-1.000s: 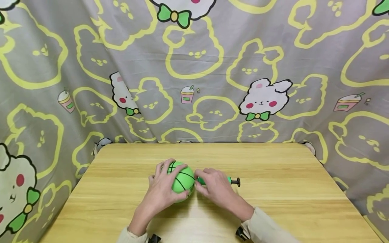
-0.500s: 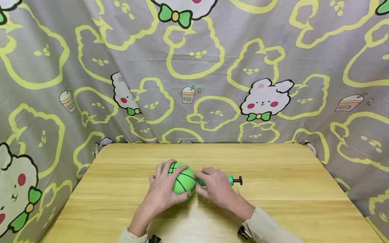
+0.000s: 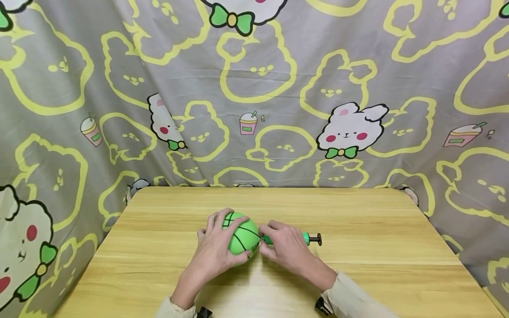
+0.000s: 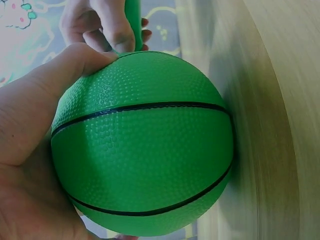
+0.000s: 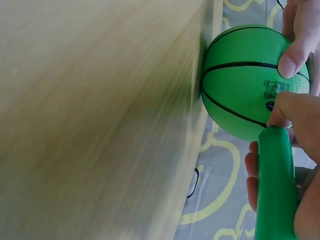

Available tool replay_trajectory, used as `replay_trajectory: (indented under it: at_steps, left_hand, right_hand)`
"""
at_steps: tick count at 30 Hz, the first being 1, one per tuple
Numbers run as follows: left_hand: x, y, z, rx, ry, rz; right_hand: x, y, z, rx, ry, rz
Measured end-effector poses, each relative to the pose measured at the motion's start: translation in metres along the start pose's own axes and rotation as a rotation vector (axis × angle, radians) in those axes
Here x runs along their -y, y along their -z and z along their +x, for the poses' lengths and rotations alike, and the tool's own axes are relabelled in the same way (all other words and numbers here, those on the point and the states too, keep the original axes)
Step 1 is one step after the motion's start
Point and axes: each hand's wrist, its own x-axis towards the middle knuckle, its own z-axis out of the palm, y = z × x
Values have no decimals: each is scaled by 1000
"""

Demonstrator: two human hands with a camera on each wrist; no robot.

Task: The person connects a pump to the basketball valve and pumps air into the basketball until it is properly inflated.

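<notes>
My left hand (image 3: 210, 247) grips a small green basketball (image 3: 245, 240) with black lines, fingers spread over its top and thumb on the near side. In the left wrist view the ball (image 4: 145, 155) rests against the wooden table. My right hand (image 3: 289, 245) holds a green hand pump (image 3: 306, 239), its black handle (image 3: 316, 239) pointing right. The pump's front end faces the ball. In the right wrist view, thumb and fingertips pinch at the front of the pump (image 5: 276, 185), right by the ball's surface; they hide whatever lies between. Printed text and a barcode (image 5: 272, 90) show there.
The light wooden table (image 3: 377, 265) spreads around both hands. Behind it hangs a grey curtain (image 3: 278, 145) with yellow outlines and white rabbit faces. Black straps (image 3: 323, 305) sit at the wrists of the pale sleeves (image 3: 354, 300).
The head view has shifted slightly, so everything sits a little farther right. Ball, pump and both hands have edged slightly right along the table. Both grips look the same.
</notes>
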Motion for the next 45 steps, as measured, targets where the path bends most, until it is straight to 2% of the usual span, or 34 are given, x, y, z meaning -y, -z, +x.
replay_trajectory:
  at_steps: [17, 25, 32, 45]
  left_hand:
    - [0, 0, -1, 23, 17, -14]
    - [0, 0, -2, 14, 40, 1]
    - [0, -1, -1, 10, 9, -8]
    - [-1, -3, 0, -8, 7, -2]
  right_hand:
    - [-2, -1, -3, -29, 0, -49]
    - [-3, -4, -3, -31, 3, -10]
    - [-4, 0, -6, -23, -12, -13]
    - [-8, 2, -7, -9, -12, 11]
